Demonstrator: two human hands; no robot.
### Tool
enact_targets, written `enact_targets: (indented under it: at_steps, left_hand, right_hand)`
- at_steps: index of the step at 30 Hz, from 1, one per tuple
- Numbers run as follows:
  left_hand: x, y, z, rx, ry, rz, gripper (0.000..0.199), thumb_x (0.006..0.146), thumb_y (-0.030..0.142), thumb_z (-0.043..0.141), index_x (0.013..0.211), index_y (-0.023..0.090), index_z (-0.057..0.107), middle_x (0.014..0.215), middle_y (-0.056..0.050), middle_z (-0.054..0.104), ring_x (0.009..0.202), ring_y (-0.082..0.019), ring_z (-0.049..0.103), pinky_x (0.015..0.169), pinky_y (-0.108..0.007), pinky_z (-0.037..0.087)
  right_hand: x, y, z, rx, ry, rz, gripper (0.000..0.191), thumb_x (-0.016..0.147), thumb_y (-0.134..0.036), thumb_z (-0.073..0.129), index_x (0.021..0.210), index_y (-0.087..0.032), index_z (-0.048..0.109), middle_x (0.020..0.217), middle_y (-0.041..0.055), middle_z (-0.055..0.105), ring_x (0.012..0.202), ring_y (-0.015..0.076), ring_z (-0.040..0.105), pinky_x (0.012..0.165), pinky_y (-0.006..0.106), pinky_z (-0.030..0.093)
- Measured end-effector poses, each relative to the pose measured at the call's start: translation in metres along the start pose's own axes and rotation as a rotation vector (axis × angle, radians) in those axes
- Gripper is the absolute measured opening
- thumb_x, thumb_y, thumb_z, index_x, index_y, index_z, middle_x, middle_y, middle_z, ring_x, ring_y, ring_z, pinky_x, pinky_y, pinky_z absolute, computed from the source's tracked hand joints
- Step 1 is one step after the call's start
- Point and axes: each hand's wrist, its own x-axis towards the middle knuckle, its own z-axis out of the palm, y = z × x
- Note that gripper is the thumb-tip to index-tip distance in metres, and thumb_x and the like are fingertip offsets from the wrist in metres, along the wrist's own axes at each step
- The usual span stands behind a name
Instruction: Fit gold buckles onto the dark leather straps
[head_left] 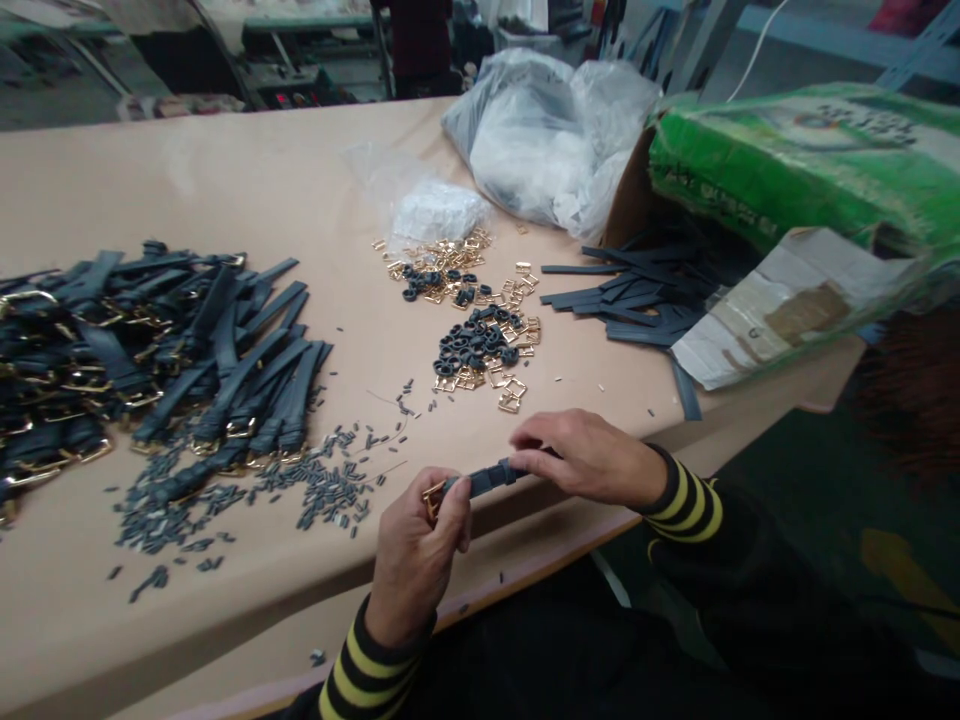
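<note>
A dark blue-grey strap (pixel 489 478) with a gold buckle (pixel 433 497) is held between my hands over the table's front edge. My left hand (pixel 420 540) is closed round the buckle end, its thumb pressed on the strap. The fingers of my right hand (pixel 589 458) pinch the strap's other end, beside a small loop (pixel 511 470) around it. Just beyond my hands lie a pile of dark strap loops (pixel 476 342) and scattered gold buckles (pixel 511 395). To the left, many small dark cut bits (pixel 330 495) are strewn on the table.
Buckled straps (pixel 217 350) are heaped at the left. Plain strips (pixel 637 290) spill from a green box (pixel 757 170) with a torn cardboard flap (pixel 787 305) at the right. A large clear plastic bag (pixel 547 135) and a smaller bag (pixel 439 210) stand behind the buckles.
</note>
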Motion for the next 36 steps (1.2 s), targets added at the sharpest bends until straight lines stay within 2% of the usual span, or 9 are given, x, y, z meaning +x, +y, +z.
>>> enact_targets:
  at_steps: [3, 6, 8, 12, 16, 24, 28, 31, 36]
  left_hand:
    - [-0.001, -0.002, 0.001, -0.034, -0.081, -0.027, 0.020, 0.080, 0.036, 0.051, 0.071, 0.018, 0.048, 0.043, 0.007, 0.047, 0.038, -0.007, 0.041, 0.040, -0.017, 0.033]
    - [0.000, 0.000, 0.002, -0.056, -0.199, -0.050, 0.020, 0.080, 0.036, 0.050, 0.071, 0.018, 0.047, 0.044, 0.007, 0.047, 0.040, -0.007, 0.041, 0.042, -0.018, 0.033]
    - [0.001, 0.002, 0.002, -0.033, -0.259, -0.059, 0.021, 0.081, 0.036, 0.048, 0.071, 0.018, 0.047, 0.045, 0.006, 0.047, 0.041, -0.007, 0.041, 0.043, -0.019, 0.033]
    - [0.005, 0.002, 0.001, 0.106, -0.250, -0.035, 0.020, 0.081, 0.035, 0.048, 0.071, 0.017, 0.048, 0.048, 0.007, 0.042, 0.044, -0.008, 0.038, 0.044, -0.019, 0.030]
    - [0.008, -0.002, -0.002, 0.159, -0.298, -0.020, 0.020, 0.080, 0.035, 0.047, 0.069, 0.018, 0.047, 0.052, 0.007, 0.039, 0.047, -0.008, 0.037, 0.044, -0.019, 0.030]
    - [0.001, 0.002, 0.002, 0.304, -0.221, 0.062, 0.021, 0.082, 0.035, 0.044, 0.070, 0.018, 0.047, 0.054, 0.006, 0.042, 0.049, -0.009, 0.040, 0.049, -0.021, 0.032]
    - [-0.001, 0.000, 0.004, 0.213, -0.341, 0.014, 0.025, 0.086, 0.038, 0.037, 0.073, 0.020, 0.047, 0.046, 0.007, 0.041, 0.041, -0.010, 0.038, 0.045, -0.021, 0.032]
    - [-0.001, -0.005, 0.004, 0.255, -0.348, 0.054, 0.022, 0.086, 0.037, 0.038, 0.077, 0.021, 0.050, 0.045, 0.006, 0.043, 0.041, -0.011, 0.041, 0.045, -0.022, 0.033]
    - [0.004, -0.005, 0.001, 0.135, -0.285, 0.017, 0.021, 0.082, 0.044, 0.044, 0.079, 0.024, 0.051, 0.053, 0.003, 0.052, 0.043, -0.013, 0.047, 0.044, -0.023, 0.037]
  right_hand:
    - [-0.003, 0.005, -0.005, 0.092, -0.333, 0.033, 0.026, 0.086, -0.031, 0.048, 0.075, -0.012, 0.061, 0.062, 0.0030, 0.061, 0.056, 0.0101, 0.054, 0.055, 0.021, 0.038]
    - [-0.002, 0.004, -0.003, 0.341, -0.479, 0.074, 0.022, 0.087, -0.024, 0.045, 0.072, -0.011, 0.055, 0.062, 0.0015, 0.060, 0.050, 0.0068, 0.054, 0.051, 0.017, 0.039]
    - [0.000, 0.002, 0.001, 0.468, -0.511, 0.120, 0.019, 0.086, -0.021, 0.045, 0.071, -0.011, 0.053, 0.062, 0.0011, 0.059, 0.049, 0.0062, 0.054, 0.050, 0.016, 0.040]
    - [0.001, 0.000, 0.007, 0.578, -0.524, 0.178, 0.015, 0.085, -0.017, 0.044, 0.074, -0.011, 0.052, 0.063, 0.0004, 0.057, 0.048, 0.0057, 0.052, 0.048, 0.016, 0.040]
    - [-0.001, 0.003, 0.012, 0.417, -0.443, 0.049, 0.013, 0.081, -0.009, 0.046, 0.072, -0.010, 0.055, 0.063, 0.0000, 0.058, 0.052, 0.0056, 0.048, 0.053, 0.017, 0.036]
    - [-0.001, 0.011, 0.026, 0.546, -0.355, 0.057, 0.021, 0.083, -0.025, 0.049, 0.067, -0.012, 0.052, 0.053, -0.0042, 0.048, 0.048, 0.0048, 0.039, 0.048, 0.016, 0.031]
    - [-0.001, 0.010, 0.025, 0.576, -0.431, 0.081, 0.020, 0.084, -0.025, 0.047, 0.070, -0.012, 0.052, 0.056, -0.0031, 0.051, 0.047, 0.0045, 0.042, 0.047, 0.015, 0.033]
    - [0.001, 0.007, 0.024, 0.505, -0.505, 0.107, 0.015, 0.083, -0.019, 0.043, 0.073, -0.011, 0.052, 0.061, -0.0010, 0.056, 0.049, 0.0051, 0.047, 0.051, 0.016, 0.036]
    - [0.005, 0.007, 0.029, 0.325, -0.316, 0.016, 0.017, 0.078, -0.028, 0.051, 0.076, -0.012, 0.056, 0.059, -0.0033, 0.047, 0.053, 0.0062, 0.042, 0.047, 0.015, 0.030]
